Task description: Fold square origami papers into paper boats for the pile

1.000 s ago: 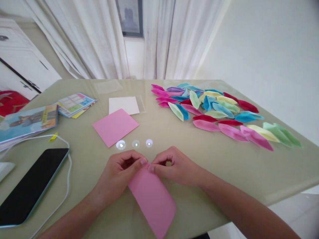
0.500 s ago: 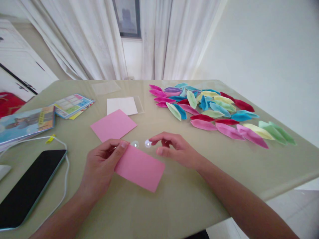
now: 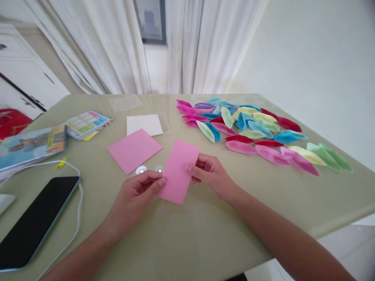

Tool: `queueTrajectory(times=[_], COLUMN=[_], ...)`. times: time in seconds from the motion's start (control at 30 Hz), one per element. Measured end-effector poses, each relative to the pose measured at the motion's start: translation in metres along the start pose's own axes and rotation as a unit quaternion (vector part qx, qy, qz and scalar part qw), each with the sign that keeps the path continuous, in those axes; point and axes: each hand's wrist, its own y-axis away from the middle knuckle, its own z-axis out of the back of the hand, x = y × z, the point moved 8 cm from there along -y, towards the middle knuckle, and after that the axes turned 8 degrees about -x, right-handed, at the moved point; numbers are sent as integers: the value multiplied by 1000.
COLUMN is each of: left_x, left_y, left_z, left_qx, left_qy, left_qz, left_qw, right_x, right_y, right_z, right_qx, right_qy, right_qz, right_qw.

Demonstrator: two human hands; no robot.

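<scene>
A pink sheet of paper (image 3: 179, 171), upright and slightly tilted, is held between both hands above the table. My left hand (image 3: 140, 191) pinches its lower left edge between thumb and fingers. On the right edge, my right hand (image 3: 212, 175) grips it with the thumb in front and the fingers partly hidden behind. Another pink sheet (image 3: 134, 150) lies flat beyond my left hand, its far corner over a white sheet (image 3: 144, 125). Two bright round spots, which look like light reflections, show on the tabletop just past my left hand.
Many folded colourful paper pieces (image 3: 240, 147) spread over the right back of the table (image 3: 228, 242). At left lie a black phone (image 3: 38, 218), a white cable (image 3: 78, 210), a picture book (image 3: 35, 144) and printed cards (image 3: 88, 124). A clear sleeve (image 3: 125, 103) lies at the back.
The pink sheet in my left hand has turned more upright and moved up. My right hand, free before, has closed on its right edge. My left hand has shifted right.
</scene>
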Motion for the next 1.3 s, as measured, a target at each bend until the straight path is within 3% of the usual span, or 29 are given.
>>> queueTrajectory(times=[0.17, 0.4, 0.63, 0.8, 0.87, 0.97, 1.03, 1.3], left_x=[-4, -13, -25, -43, -45, -41, -37, -20], left_y=[-4, -6, 1, 17, 24, 32, 34, 25], left_z=[13, 23, 15, 11, 7, -5, -11, -21], left_qx=[-34, -53, -43, -74, -34, 79, 125, 172], left_qy=[-111, -277, -367, -380, -366, -340, -330, -294], left_qz=[-65, -197, -341, -468, -490, -499, -493, -397], left_qw=[991, 939, 864, 794, 791, 793, 795, 852], right_x=[8, 19, 34, 28, 23, 17, 14, 16], right_y=[-5, -9, 3, 5, 5, 6, 8, 19], right_z=[22, 28, 11, 4, 1, -4, -5, -5], right_qx=[-82, -63, 6, 31, 70, 137, 175, 237], right_qy=[20, 150, 353, 463, 483, 521, 541, 553], right_qz=[46, 139, 279, 305, 305, 299, 286, 275], right_qw=[995, 977, 893, 832, 818, 787, 772, 750])
